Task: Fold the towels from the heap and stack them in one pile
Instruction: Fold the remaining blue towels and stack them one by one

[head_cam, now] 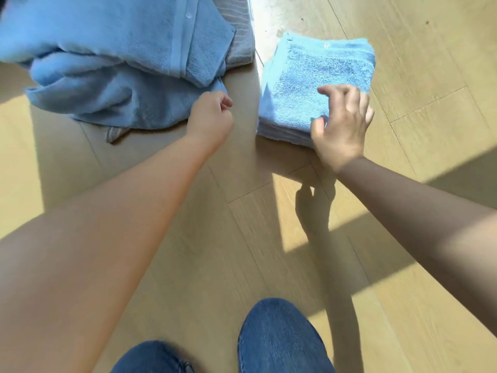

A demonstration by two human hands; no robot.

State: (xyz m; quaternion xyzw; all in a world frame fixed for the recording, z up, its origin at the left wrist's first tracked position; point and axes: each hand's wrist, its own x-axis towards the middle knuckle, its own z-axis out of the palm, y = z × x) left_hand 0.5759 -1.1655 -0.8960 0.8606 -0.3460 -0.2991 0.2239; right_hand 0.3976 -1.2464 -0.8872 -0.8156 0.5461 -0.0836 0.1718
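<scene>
A loose heap of light blue towels (107, 57) lies on the wooden floor at the upper left. My left hand (211, 117) is at the heap's right corner, fingers curled and pinching the edge of a blue towel. To the right sits a neat pile of folded blue towels (314, 76), several layers thick. My right hand (343, 125) rests on the pile's near right corner with fingers spread, holding nothing.
A grey towel (240, 36) lies under the heap, with a grey corner (114, 134) peeking out at the front. My knees in blue jeans (279, 337) are at the bottom. Bright sun patches and shadows cross the wooden floor (430, 130).
</scene>
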